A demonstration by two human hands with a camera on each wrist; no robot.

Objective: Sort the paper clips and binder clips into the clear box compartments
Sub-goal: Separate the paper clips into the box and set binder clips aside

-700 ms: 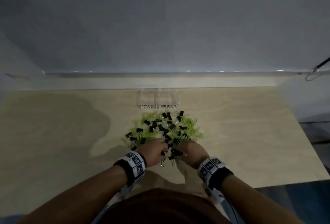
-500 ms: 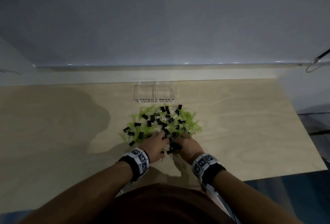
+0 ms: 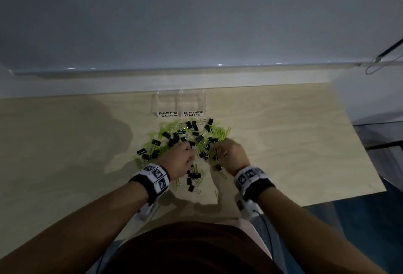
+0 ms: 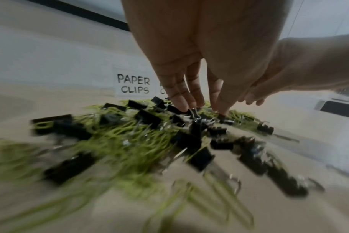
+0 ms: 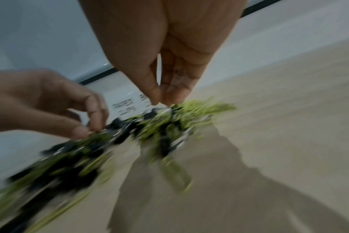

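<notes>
A clear plastic two-compartment box (image 3: pixel 181 104) – labelled "PAPER CLIPS" left, "BINDER CLIPS" right – holds nothing visible. Just before it, on the pale wooden table (image 3: pixel 294 138), lies a mixed heap of lime-green paper clips (image 3: pixel 220 131) and black binder clips (image 3: pixel 192 125). The left hand (image 3: pixel 182 160) pinches a binder clip's wire handle; the right hand (image 3: pixel 232 157) has fingertips together at the heap – whether it holds anything I cannot tell.

A pale wooden table (image 3: pixel 283 142) stands against a grey wall (image 3: pixel 196 22). At the far right, a thin wire loop (image 3: pixel 379 64) hangs.
</notes>
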